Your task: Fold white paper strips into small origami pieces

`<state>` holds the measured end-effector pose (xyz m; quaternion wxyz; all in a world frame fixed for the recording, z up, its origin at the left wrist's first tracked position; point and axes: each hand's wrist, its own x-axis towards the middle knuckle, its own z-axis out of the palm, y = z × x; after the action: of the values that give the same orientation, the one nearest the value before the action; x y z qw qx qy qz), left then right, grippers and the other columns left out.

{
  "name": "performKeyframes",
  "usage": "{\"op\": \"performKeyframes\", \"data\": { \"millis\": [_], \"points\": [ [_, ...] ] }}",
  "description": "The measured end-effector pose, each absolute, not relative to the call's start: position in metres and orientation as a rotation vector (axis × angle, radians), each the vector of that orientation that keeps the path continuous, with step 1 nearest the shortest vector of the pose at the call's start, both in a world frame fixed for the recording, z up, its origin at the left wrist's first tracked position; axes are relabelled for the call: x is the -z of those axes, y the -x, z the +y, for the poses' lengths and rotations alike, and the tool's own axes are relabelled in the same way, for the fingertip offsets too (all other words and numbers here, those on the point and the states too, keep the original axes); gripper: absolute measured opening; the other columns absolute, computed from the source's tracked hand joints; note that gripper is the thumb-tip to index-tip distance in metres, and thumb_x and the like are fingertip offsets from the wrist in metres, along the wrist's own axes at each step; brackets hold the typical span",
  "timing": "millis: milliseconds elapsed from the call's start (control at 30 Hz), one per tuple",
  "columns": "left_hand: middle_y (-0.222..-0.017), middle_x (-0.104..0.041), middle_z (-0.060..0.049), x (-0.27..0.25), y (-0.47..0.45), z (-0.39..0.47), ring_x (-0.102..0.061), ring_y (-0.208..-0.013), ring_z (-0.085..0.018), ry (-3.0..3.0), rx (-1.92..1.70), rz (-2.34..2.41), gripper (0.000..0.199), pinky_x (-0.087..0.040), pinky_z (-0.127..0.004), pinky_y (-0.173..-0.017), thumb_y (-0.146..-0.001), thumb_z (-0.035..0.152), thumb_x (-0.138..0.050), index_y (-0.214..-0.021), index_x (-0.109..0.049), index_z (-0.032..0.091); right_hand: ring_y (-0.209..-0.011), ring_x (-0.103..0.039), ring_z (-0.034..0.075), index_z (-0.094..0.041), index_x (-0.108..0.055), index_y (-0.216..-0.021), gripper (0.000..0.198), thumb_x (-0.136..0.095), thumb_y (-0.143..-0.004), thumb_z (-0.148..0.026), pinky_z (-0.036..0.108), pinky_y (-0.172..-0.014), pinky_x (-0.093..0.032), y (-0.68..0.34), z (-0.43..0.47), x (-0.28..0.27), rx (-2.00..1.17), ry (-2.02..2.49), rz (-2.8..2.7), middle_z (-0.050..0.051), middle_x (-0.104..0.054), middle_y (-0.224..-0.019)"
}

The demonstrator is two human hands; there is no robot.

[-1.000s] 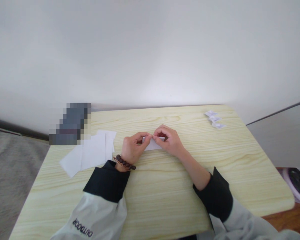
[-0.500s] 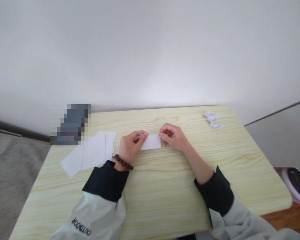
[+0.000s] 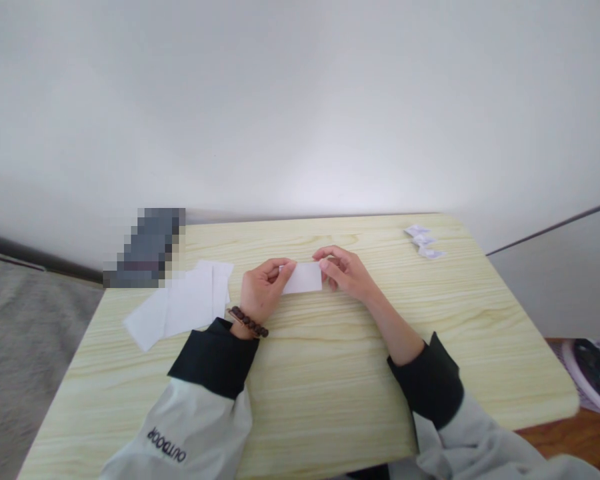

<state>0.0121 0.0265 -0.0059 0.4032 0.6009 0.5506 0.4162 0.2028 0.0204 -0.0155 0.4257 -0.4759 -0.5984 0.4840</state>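
A small white rectangle of paper [image 3: 303, 277] is held above the middle of the wood-grain table [image 3: 325, 387]. My left hand [image 3: 264, 288] pinches its left end, thumb on the near face and fingers behind. At the upper right corner, my right hand [image 3: 344, 272] has its thumb on the paper, with the index finger stretched out along the top edge and the other fingers curled. Left of my left hand lie several loose white paper sheets [image 3: 187, 303], overlapping. Three small folded paper pieces [image 3: 421, 240] sit in a row at the back right.
A dark pixelated object [image 3: 147, 250] lies at the table's back left corner. A pale wall [image 3: 300, 120] rises right behind the table. To the lower right, a pink-rimmed container [image 3: 593, 373] stands on the floor beside the table.
My right index finger has straightened and moved left along the paper's top edge. My left hand keeps its pinch. The view has shifted slightly.
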Motion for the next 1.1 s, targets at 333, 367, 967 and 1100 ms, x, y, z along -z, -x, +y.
{"op": "performKeyframes", "data": {
  "millis": [333,367,967,1100],
  "points": [
    [-0.073,-0.071,0.000,0.0055,-0.0150,0.0256,-0.042,-0.042,-0.005,-1.824,-0.949,1.239,0.019,-0.036,-0.018,-0.042,-0.076,0.032,-0.063,-0.083,-0.071,0.016,-0.056,-0.052,0.008,-0.017,-0.064,-0.080,0.018,-0.052,-0.088,-0.028,0.019,-0.053,-0.039,-0.1930,0.0161,0.0182,-0.634,1.122,-1.914,0.001,-0.063,-0.070],
    [-0.073,-0.071,0.000,0.0053,-0.0148,0.0255,-0.042,-0.041,-0.005,-1.833,-0.946,1.250,0.018,-0.036,-0.018,-0.041,-0.076,0.031,-0.062,-0.082,-0.071,0.016,-0.056,-0.052,0.008,-0.017,-0.064,-0.082,0.017,-0.052,-0.088,-0.028,0.020,-0.054,-0.040,-0.1926,0.0155,0.0184,-0.590,1.112,-1.935,0.001,-0.063,-0.071],
    [-0.076,-0.072,-0.002,0.0056,-0.0136,0.0225,-0.067,-0.070,-0.014,-2.117,-1.119,1.214,0.009,-0.052,-0.023,-0.067,-0.077,0.021,-0.060,-0.076,-0.068,0.017,-0.057,-0.050,0.008,-0.018,-0.062,-0.088,0.016,-0.047,-0.091,-0.025,0.020,-0.056,-0.037,-0.1915,0.0122,0.0147,-0.394,1.124,-2.104,0.001,-0.062,-0.075],
    [-0.076,-0.072,-0.002,0.0058,-0.0136,0.0228,-0.067,-0.070,-0.014,-2.137,-1.110,1.196,0.009,-0.051,-0.022,-0.066,-0.077,0.021,-0.060,-0.076,-0.068,0.017,-0.058,-0.051,0.009,-0.018,-0.061,-0.087,0.014,-0.049,-0.090,-0.024,0.020,-0.058,-0.037,-0.1914,0.0111,0.0138,-0.404,1.145,-2.112,0.001,-0.063,-0.076]
  ]
}}
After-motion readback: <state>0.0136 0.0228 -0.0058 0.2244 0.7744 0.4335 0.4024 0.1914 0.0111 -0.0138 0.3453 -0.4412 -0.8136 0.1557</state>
